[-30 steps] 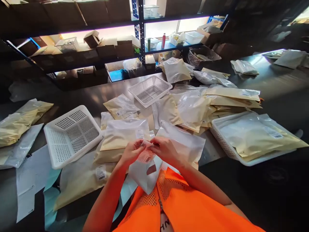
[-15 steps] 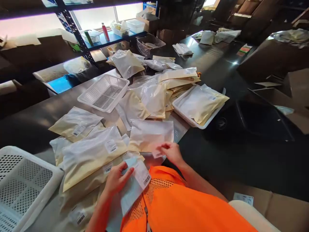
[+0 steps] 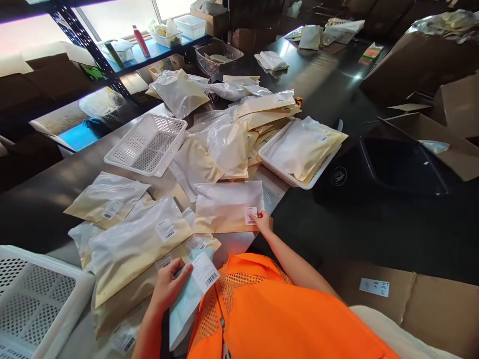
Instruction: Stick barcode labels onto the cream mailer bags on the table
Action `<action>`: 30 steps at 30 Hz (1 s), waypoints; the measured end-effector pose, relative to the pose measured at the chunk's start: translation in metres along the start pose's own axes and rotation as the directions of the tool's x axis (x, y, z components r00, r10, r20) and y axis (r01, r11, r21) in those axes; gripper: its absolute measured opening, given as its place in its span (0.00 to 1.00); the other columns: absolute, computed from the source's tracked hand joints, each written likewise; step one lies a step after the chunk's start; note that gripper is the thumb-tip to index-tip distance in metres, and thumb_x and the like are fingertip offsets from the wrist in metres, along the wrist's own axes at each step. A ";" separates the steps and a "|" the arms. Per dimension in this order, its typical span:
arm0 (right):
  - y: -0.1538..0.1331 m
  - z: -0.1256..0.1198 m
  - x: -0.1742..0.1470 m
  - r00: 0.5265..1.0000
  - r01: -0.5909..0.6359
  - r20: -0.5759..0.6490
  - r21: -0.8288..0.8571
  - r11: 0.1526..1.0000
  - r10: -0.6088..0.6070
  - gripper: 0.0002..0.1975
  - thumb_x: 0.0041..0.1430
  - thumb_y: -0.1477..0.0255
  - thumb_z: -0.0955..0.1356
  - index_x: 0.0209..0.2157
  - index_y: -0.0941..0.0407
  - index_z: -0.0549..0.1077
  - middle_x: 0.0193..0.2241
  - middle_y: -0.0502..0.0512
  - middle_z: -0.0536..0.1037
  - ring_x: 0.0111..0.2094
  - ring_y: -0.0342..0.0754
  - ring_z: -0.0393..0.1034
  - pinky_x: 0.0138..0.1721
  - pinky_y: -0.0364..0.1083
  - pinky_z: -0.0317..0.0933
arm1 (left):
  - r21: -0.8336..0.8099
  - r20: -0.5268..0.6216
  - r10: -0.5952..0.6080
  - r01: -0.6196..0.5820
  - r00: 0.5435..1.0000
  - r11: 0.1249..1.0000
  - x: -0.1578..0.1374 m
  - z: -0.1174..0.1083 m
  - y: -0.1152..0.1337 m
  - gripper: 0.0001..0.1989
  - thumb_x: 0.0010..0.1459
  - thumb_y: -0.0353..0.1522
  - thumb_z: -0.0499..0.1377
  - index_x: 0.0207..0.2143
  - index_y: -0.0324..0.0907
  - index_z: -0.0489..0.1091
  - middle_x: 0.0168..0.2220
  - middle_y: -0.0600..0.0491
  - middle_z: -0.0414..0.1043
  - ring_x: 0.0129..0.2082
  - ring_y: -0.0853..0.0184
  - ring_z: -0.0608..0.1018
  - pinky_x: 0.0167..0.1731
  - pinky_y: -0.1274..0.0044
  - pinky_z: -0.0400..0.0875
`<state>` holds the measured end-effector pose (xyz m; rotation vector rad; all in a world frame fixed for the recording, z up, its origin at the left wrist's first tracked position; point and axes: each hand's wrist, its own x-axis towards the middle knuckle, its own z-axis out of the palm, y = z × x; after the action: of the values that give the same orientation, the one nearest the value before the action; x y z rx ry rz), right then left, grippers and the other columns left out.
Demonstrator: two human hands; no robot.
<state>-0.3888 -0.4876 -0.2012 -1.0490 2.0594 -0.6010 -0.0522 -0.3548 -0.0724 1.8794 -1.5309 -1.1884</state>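
My left hand [image 3: 171,283] grips a light blue strip of label backing paper [image 3: 182,310] between thumb and fingers. A white barcode label [image 3: 205,272] sits on the strip's upper part. Straight ahead lies a flat plastic packet [image 3: 224,205], whitish above and cream below. At its lower right corner, my right hand [image 3: 264,222] has its fingers closed on the edge of another barcode label [image 3: 250,215], which lies against the packet. Left of it are stacked labelled packets [image 3: 138,244], the nearest ones partly hidden by my left arm.
An empty white perforated basket [image 3: 147,144] stands behind the packets; another basket [image 3: 80,299] is at the near left. A third basket [image 3: 310,183] holds packets at right. Unlabelled packets [image 3: 228,144] pile up mid-table. Cardboard boxes [image 3: 464,109] stand far right.
My right hand has moved the label from in front of the packet onto its lower right corner. My left hand has shifted slightly left and down with the strip. The view has turned a little.
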 end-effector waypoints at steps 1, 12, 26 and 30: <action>-0.001 0.002 0.000 1.000 0.003 -0.007 -0.030 1.000 -0.004 0.16 0.47 0.58 0.72 0.30 0.55 0.72 0.33 0.55 0.80 0.37 0.52 0.74 0.34 0.44 0.61 | -0.002 -0.001 -0.007 0.007 1.000 1.000 -0.001 0.001 -0.001 0.23 0.51 0.51 0.55 0.18 0.43 0.55 0.19 0.58 0.53 0.23 0.70 0.59 0.23 0.79 0.54; -0.001 -0.031 0.004 0.997 -0.047 -0.071 -0.437 0.898 0.018 0.26 0.57 0.53 0.65 0.49 0.55 0.61 0.38 0.64 0.77 0.40 0.59 0.73 0.39 0.51 0.60 | -0.050 -0.056 -0.061 0.058 0.997 0.997 -0.003 0.010 -0.012 0.25 0.49 0.53 0.56 0.18 0.43 0.57 0.19 0.58 0.56 0.23 0.69 0.61 0.23 0.79 0.56; -0.010 -0.027 0.047 0.988 -0.044 -0.150 -0.034 0.998 0.038 0.27 0.54 0.62 0.67 0.52 0.60 0.62 0.49 0.66 0.71 0.51 0.57 0.63 0.50 0.49 0.55 | -0.018 -0.020 -0.037 0.037 0.999 0.999 0.013 0.025 -0.002 0.25 0.50 0.54 0.55 0.19 0.43 0.57 0.19 0.58 0.55 0.23 0.69 0.61 0.24 0.79 0.55; -0.017 -0.041 0.051 0.995 -0.063 0.079 0.081 0.995 0.057 0.13 0.50 0.62 0.68 0.29 0.58 0.70 0.24 0.56 0.74 0.35 0.54 0.70 0.38 0.48 0.61 | -0.067 -0.020 -0.065 0.064 0.998 0.996 0.007 0.028 -0.011 0.25 0.51 0.54 0.54 0.19 0.43 0.56 0.20 0.58 0.54 0.23 0.69 0.60 0.24 0.79 0.55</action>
<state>-0.4333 -0.5360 -0.1845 -0.9442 1.9747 -0.6018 -0.0691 -0.3530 -0.0977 1.9048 -1.4111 -1.2269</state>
